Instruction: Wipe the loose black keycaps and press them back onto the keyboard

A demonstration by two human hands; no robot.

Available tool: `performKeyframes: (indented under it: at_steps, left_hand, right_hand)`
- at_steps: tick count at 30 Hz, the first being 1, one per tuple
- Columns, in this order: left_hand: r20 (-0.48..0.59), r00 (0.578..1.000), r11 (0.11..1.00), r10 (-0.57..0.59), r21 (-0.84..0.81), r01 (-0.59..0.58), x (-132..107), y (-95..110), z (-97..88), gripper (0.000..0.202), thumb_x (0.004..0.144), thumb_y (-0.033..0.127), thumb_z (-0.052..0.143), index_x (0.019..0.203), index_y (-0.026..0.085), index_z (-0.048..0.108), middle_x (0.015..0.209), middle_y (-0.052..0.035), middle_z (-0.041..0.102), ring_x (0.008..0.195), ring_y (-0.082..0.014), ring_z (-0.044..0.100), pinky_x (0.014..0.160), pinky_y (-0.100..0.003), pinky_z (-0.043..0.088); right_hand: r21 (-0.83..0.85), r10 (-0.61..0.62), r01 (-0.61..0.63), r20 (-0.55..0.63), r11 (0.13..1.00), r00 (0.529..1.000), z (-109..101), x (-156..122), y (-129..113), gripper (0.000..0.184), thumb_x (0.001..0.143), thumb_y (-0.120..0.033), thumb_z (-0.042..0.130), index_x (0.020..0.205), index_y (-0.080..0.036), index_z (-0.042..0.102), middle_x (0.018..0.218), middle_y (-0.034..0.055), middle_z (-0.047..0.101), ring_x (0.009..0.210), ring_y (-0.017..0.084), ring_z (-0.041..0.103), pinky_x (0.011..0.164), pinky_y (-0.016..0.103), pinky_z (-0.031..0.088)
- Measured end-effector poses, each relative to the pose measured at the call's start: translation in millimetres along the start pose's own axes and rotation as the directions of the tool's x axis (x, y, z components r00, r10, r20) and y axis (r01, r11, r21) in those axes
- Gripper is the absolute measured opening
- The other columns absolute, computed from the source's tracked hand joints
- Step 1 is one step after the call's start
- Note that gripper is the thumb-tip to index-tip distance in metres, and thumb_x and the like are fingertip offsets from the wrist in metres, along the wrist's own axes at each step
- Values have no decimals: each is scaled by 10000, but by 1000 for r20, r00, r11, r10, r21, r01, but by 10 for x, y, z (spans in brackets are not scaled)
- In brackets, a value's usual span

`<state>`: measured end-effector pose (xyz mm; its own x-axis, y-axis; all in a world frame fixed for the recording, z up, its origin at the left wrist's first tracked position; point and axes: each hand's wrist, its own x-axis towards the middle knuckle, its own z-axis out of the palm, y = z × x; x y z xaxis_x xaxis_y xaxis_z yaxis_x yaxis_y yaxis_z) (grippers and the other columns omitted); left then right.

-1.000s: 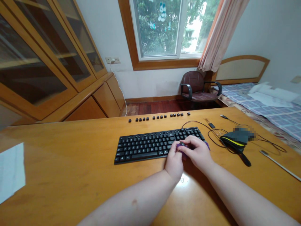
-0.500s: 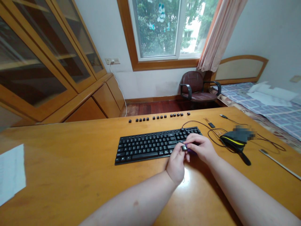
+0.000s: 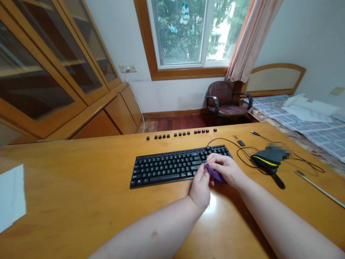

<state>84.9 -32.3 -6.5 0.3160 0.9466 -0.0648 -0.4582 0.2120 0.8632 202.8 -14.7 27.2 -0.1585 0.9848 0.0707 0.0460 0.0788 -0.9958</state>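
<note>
Purple cloth (image 3: 216, 175) bunches near the black keyboard (image 3: 165, 167).

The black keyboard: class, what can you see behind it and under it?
Behind the keyboard on the desk, a row of black keycaps and a black cable. It rests on the desk; anything else underneath is covered and cannot be seen.

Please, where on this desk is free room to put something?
Widest: the desk between the paper and the keyboard. A narrow bare strip separates the keyboard from the loose keycaps. Crowded: right of the keyboard, with cable, dark item and white brush.
</note>
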Motion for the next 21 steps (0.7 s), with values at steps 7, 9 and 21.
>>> performKeyframes:
  at_steps: [7, 9, 21]
  left_hand:
    - [5, 1000, 998, -25, -53, 26, 15, 12, -3, 302, 798, 401, 519, 995, 177, 565, 774, -14, 548, 628, -111, 443, 576, -224, 346]
    - [1, 1000, 998, -27, -56, 27, 19, 21, -2, 307, 789, 403, 529, 998, 182, 570, 849, -29, 569, 677, -124, 471, 596, -228, 366]
    - [-16, 1000, 1000, -3, 25, 3, 21, 34, -8, 315, 813, 404, 498, 1020, 177, 566, 850, -33, 565, 677, -123, 464, 591, -230, 371]
  right_hand:
    - [109, 41, -42, 13, 993, 999, 60, 7, 13, 230, 694, -371, 667, 664, -176, 548, 779, 8, 537, 590, 123, 560, 455, 232, 476]
    - [59, 4, -3, -13, 998, 1000, 61, 12, 10, 227, 682, -368, 678, 643, -168, 579, 801, 23, 544, 659, 138, 566, 500, 236, 488]
    - [64, -8, 12, -74, 998, 997, 113, 13, -12, 228, 679, -370, 675, 641, -168, 576, 779, 17, 548, 647, 131, 563, 526, 237, 493]
